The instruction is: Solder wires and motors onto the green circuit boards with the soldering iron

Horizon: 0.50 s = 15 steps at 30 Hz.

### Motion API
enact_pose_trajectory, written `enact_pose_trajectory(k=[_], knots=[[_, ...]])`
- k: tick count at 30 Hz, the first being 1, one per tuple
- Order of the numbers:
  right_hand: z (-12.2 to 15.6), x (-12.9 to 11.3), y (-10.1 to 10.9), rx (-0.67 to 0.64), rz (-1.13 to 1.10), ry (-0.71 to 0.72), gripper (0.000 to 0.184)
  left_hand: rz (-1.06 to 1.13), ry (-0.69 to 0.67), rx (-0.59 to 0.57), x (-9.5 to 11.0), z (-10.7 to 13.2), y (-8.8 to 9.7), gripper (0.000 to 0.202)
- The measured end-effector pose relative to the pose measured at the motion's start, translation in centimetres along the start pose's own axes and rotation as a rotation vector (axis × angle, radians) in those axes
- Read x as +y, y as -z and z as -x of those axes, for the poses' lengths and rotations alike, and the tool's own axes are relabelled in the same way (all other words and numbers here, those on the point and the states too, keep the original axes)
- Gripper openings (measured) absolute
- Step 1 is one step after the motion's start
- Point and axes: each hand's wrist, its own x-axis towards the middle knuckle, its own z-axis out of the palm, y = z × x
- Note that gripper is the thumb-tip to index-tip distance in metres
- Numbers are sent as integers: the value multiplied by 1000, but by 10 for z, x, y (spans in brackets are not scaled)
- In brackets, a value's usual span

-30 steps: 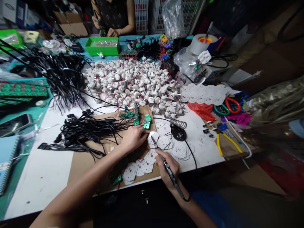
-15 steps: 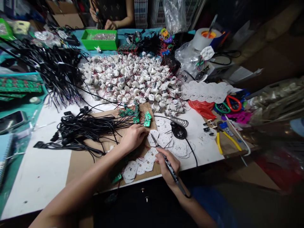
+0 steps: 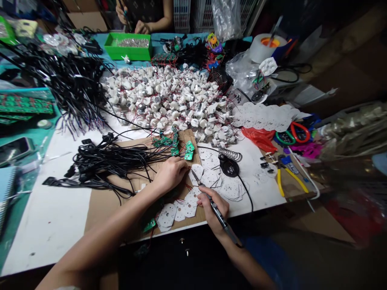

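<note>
My right hand (image 3: 214,204) is closed around a soldering iron (image 3: 222,221), gripped like a pen. The iron's tip points up and left onto a white perforated circuit board (image 3: 197,172). My left hand (image 3: 173,172) is closed in a pinch at that board's left edge. Thin reddish wires show by its fingertips, but what the fingers hold is hidden. Small green circuit boards (image 3: 189,150) lie just beyond the left hand. Below both hands, a row of overlapping white boards (image 3: 167,215) runs along the cardboard (image 3: 102,209), with short red wires near them.
Black cables (image 3: 105,165) lie left; a heap of white motor-like parts (image 3: 169,100) fills the middle. A coiled-spring iron stand (image 3: 229,163), yellow-handled pliers (image 3: 292,181) and scissors (image 3: 300,132) are right. Across the table, a person's hands (image 3: 142,27) are behind a green tray (image 3: 127,53).
The view has shifted slightly. The soldering iron's tip stays over the same white board, and both hands keep nearly the same pose.
</note>
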Motion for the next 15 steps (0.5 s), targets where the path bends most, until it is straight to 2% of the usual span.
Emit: enact_pose_trajectory(k=[4, 11, 15], knots=[[0, 2, 1, -27, 36, 37, 21, 2, 8, -24, 1, 0, 2, 17], [-5, -4, 2, -66, 123, 201, 23, -1, 18, -40, 3, -1, 2, 17], [-5, -5, 3, -61, 112, 220, 23, -4, 22, -26, 3, 0, 1, 16]])
